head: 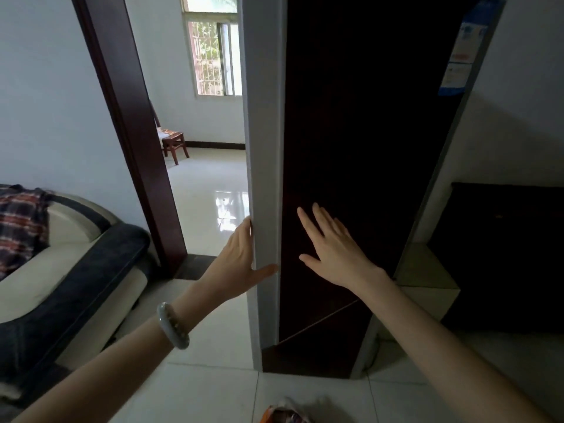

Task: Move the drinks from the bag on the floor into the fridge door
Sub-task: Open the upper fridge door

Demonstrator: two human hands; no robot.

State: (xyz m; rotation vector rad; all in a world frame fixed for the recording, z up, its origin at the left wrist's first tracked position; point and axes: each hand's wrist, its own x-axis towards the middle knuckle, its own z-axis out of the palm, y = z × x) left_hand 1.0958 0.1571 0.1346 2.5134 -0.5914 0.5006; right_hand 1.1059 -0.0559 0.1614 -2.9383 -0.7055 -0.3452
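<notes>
A tall fridge with a dark front (360, 123) and a grey side panel (264, 148) stands straight ahead, its doors closed. My left hand (241, 261) grips the grey left edge at about waist height, with the thumb wrapped round onto the front. My right hand (329, 248) lies flat with fingers spread against the dark door. A bag (285, 413) with orange and white parts shows at the bottom edge on the floor. No drinks are visible.
A sofa (70, 276) with a plaid blanket sits at the left. A dark-framed doorway (131, 132) leads to a room with a wooden chair (174, 141). A dark cabinet (503, 254) stands right of the fridge. White floor tiles lie underfoot.
</notes>
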